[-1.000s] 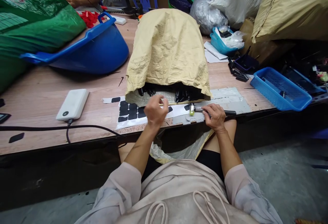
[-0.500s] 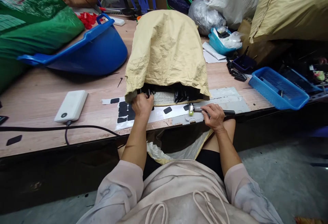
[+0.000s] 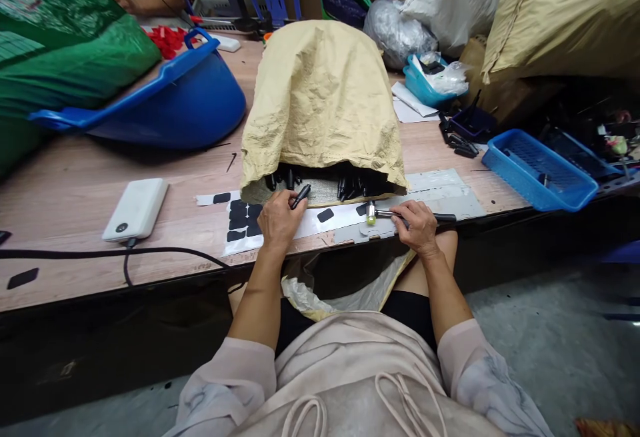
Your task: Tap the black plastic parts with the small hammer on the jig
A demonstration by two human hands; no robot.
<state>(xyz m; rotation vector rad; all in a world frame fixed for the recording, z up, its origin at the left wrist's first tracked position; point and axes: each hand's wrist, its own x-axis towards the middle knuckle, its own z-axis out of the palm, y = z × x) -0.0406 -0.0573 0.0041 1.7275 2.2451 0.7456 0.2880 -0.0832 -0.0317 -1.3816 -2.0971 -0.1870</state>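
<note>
In my left hand (image 3: 280, 219) is a black pen-like piece (image 3: 301, 195), pinched just in front of the mouth of a yellow woven sack (image 3: 325, 97). The sack lies on its side, and several black pieces like it (image 3: 349, 186) show inside the opening. My right hand (image 3: 416, 225) is closed around the handle of a small hammer (image 3: 371, 213), its head pointing left, close over the white strip. Black rounded pads (image 3: 325, 215) stick to that white backing sheet (image 3: 310, 225) under my hands. A flat grey board (image 3: 440, 192) lies at the right.
A large blue basin (image 3: 170, 104) and a white power bank (image 3: 136, 209) with a black cable stand at left. On the right are a blue basket (image 3: 540, 169) and loose black pieces (image 3: 463, 145). An open sack hangs between my knees. Another person's arm (image 3: 150, 4) shows at the back left.
My left hand has drawn back from the sack's mouth, bringing out a black pen-like piece. My right hand keeps the hammer in nearly the same place.
</note>
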